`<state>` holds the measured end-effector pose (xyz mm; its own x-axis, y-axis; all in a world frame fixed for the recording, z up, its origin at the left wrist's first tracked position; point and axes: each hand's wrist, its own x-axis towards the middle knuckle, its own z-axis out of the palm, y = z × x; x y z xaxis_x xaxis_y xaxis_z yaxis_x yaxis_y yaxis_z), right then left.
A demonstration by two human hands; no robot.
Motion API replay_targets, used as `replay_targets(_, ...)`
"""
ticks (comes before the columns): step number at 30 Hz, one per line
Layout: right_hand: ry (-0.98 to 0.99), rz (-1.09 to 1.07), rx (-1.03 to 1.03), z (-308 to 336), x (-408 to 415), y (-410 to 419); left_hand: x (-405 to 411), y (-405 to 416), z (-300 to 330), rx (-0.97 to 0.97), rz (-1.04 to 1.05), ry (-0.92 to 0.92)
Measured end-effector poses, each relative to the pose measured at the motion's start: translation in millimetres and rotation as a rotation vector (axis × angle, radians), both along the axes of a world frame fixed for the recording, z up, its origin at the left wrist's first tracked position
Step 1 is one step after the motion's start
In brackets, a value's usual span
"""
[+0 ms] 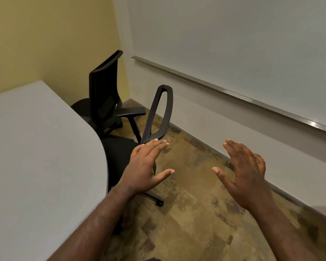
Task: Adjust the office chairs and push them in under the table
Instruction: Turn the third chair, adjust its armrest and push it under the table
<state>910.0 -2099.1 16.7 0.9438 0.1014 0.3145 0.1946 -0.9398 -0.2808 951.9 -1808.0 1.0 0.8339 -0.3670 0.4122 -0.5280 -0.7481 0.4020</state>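
Observation:
Two black office chairs stand along the right edge of a grey table (36, 147). The nearer chair (158, 113) has a thin loop-shaped backrest, and its seat is partly under the tabletop. The farther chair (104, 91), with a tall mesh back and an armrest, sits in the corner with its seat tucked under the table. My left hand (149, 166) hovers flat and open just in front of the nearer chair's backrest base, fingers spread. My right hand (245, 170) is open too, held apart over the floor and touching nothing.
A whiteboard (233, 44) with a metal tray rail runs along the right wall. A yellow wall stands behind the table. Mottled brown carpet (186, 223) covers the floor between table and wall. A caster of the nearer chair's base (159, 203) pokes out.

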Motion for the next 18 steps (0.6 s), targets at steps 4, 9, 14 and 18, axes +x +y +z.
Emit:
replay_targets(4, 0.001, 0.064, 0.005, 2, 67, -16, 54, -12, 12, -0.061, 0.077, 0.011)
replay_targets(9, -0.026, 0.129, -0.007, 1, 159, -27, 134, -2, 17, -0.149, 0.175, -0.017)
replay_targets(14, -0.022, 0.154, -0.004, 5, 252, -34, 211, 10, 16, -0.202, 0.251, -0.028)
replay_targets(18, -0.016, 0.15, 0.039, 4, 316, -39, 262, 14, 24, -0.237, 0.293, 0.004)
